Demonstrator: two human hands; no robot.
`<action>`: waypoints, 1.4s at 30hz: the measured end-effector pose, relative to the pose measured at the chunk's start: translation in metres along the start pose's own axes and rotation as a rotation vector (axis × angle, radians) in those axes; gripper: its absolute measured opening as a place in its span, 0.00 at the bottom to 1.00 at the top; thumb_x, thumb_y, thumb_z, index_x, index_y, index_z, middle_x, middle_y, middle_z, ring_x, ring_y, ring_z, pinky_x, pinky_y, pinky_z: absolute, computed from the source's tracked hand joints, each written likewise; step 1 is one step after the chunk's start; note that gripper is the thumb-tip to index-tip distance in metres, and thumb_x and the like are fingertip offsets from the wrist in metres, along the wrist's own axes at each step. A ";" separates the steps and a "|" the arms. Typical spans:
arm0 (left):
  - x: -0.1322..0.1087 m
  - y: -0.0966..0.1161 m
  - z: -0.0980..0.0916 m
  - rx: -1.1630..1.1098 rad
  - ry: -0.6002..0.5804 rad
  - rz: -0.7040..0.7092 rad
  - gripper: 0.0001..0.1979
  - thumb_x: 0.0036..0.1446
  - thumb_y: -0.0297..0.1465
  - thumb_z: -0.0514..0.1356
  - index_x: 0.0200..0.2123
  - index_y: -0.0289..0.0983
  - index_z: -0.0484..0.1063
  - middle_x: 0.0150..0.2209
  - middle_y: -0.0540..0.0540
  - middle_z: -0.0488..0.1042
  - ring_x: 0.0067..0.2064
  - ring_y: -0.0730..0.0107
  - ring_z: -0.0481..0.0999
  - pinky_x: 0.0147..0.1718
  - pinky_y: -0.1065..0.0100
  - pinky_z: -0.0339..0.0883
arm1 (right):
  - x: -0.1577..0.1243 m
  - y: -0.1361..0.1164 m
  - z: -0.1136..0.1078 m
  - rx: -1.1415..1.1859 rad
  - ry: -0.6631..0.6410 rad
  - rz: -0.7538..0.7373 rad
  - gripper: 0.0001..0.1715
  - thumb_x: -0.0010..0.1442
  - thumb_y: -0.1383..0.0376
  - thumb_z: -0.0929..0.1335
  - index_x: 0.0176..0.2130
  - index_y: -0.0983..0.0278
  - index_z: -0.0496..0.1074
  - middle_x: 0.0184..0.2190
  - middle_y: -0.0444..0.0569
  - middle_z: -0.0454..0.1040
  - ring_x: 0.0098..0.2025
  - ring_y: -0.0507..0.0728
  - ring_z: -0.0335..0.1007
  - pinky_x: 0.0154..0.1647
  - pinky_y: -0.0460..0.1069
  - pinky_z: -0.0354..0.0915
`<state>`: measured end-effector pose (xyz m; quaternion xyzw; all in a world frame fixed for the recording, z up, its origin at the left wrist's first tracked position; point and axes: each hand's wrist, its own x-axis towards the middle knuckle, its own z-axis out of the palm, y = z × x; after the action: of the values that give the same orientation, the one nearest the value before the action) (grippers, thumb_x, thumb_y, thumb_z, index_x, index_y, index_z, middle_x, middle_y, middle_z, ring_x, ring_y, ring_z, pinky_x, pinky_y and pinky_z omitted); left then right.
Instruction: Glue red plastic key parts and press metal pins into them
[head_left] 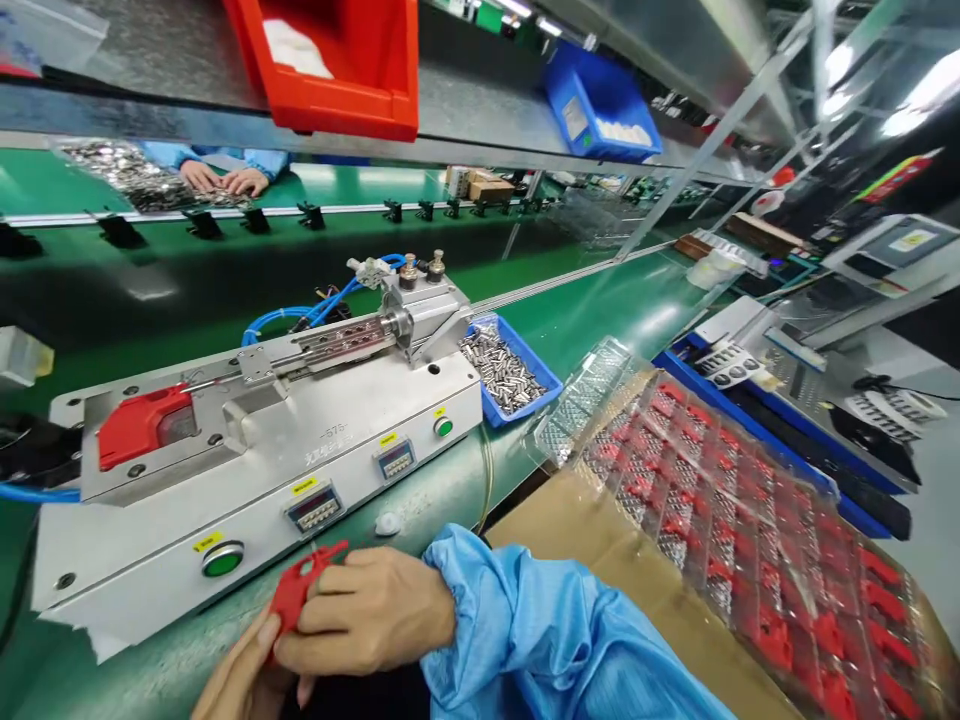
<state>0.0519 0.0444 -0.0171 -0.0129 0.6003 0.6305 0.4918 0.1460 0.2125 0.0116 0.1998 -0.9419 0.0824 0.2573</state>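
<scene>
Red part [291, 592] is gripped by both hands over the surface [435, 485], by its near edge: left hand [244, 670] closed on the lower end, right hand [367, 610] curled around the upper side. Counted: one part held, one second red part [139, 428] seated at the machine's [390, 400] left end, one blue tray [523, 409] of metal pins [499, 370], two green buttons [222, 562]. Right sleeve [555, 620] is angled in from the right, back of hand up.

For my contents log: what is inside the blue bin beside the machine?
The blue bin holds a heap of small silvery metal cylinders. Only the heap's surface shows; whatever lies beneath it is covered.
</scene>
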 end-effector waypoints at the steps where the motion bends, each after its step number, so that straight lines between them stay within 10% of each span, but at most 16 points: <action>1: -0.001 0.004 -0.003 -0.018 0.049 0.010 0.25 0.39 0.54 0.76 0.29 0.39 0.80 0.27 0.45 0.77 0.37 0.50 0.77 0.33 0.59 0.76 | 0.000 -0.001 0.000 0.034 0.029 0.020 0.11 0.70 0.55 0.75 0.45 0.60 0.80 0.40 0.43 0.76 0.41 0.50 0.73 0.29 0.47 0.64; 9: -0.008 0.003 -0.020 0.084 0.296 0.248 0.24 0.52 0.50 0.73 0.39 0.35 0.84 0.36 0.43 0.82 0.33 0.66 0.71 0.32 0.69 0.70 | -0.045 0.023 -0.048 0.239 0.373 0.564 0.24 0.73 0.57 0.70 0.64 0.61 0.69 0.42 0.53 0.75 0.41 0.59 0.75 0.40 0.54 0.75; 13: -0.005 0.008 -0.015 0.192 0.213 0.288 0.24 0.58 0.51 0.69 0.41 0.35 0.85 0.38 0.41 0.83 0.36 0.63 0.75 0.35 0.67 0.71 | -0.061 0.032 -0.037 0.276 0.232 0.796 0.41 0.67 0.52 0.75 0.70 0.59 0.61 0.52 0.58 0.70 0.50 0.66 0.73 0.50 0.62 0.77; 17: -0.002 0.025 0.003 0.252 0.127 0.327 0.25 0.61 0.54 0.66 0.40 0.36 0.84 0.36 0.42 0.82 0.37 0.60 0.77 0.37 0.65 0.73 | -0.062 0.032 -0.005 0.412 0.115 0.935 0.27 0.70 0.57 0.72 0.64 0.60 0.67 0.51 0.58 0.71 0.50 0.65 0.74 0.49 0.60 0.77; 21: -0.003 0.036 0.017 0.276 0.063 0.370 0.24 0.63 0.53 0.65 0.39 0.36 0.83 0.32 0.44 0.81 0.32 0.64 0.75 0.33 0.68 0.71 | -0.055 0.034 0.005 0.548 0.189 0.964 0.07 0.71 0.61 0.69 0.47 0.60 0.73 0.50 0.56 0.75 0.53 0.64 0.74 0.55 0.61 0.73; 30: -0.003 0.040 0.028 0.114 0.047 0.458 0.19 0.65 0.47 0.67 0.42 0.35 0.78 0.31 0.46 0.82 0.28 0.69 0.78 0.31 0.70 0.75 | -0.033 0.023 -0.052 0.596 0.304 1.044 0.13 0.69 0.53 0.71 0.40 0.60 0.75 0.28 0.45 0.73 0.25 0.55 0.67 0.27 0.51 0.67; 42: -0.007 0.038 0.028 0.086 0.019 0.465 0.17 0.65 0.45 0.68 0.41 0.35 0.76 0.30 0.46 0.82 0.27 0.69 0.81 0.31 0.70 0.77 | -0.016 0.016 -0.044 0.511 0.292 0.934 0.07 0.68 0.59 0.71 0.40 0.60 0.74 0.26 0.43 0.72 0.21 0.51 0.61 0.22 0.48 0.62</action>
<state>0.0478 0.0691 0.0231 0.1408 0.6181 0.7005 0.3277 0.1723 0.2438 0.0402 -0.1968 -0.8349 0.4408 0.2645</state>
